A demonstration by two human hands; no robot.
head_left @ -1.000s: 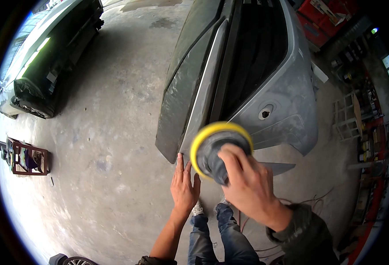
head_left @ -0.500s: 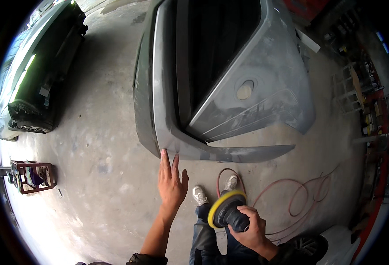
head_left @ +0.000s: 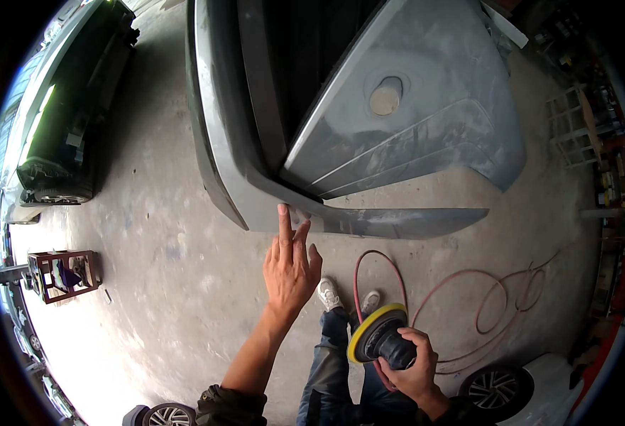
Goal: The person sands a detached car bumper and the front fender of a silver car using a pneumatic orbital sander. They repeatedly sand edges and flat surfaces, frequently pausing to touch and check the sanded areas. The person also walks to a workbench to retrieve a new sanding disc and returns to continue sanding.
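Note:
A grey car bumper [head_left: 426, 121] with sanded, dusty patches and a round fog-light opening fills the upper middle. Stretched fingers of my left hand [head_left: 289, 266] reach its lower corner, the fingertips resting on or just over the grey surface. Nothing is held in that hand. Below and to the right, my right hand [head_left: 413, 366] grips a black air sander [head_left: 390, 341] by its body. The sander's round yellow-edged pad is tilted up and apart from the bumper. A red air hose [head_left: 401, 273] loops beside it.
More hose coils lie on the concrete floor [head_left: 163, 284] to the right. A dark car [head_left: 64, 135] stands at far left, with a brown cart [head_left: 64, 277] below it. A pale rack [head_left: 573, 128] is at right. Two wheels, one a black tyre [head_left: 497, 390], show along the lower edge.
My left hand has moved up and slightly right along the bumper's lower corner. My right hand and the sander sit a little further right. The whole view has shifted, with the bumper appearing higher.

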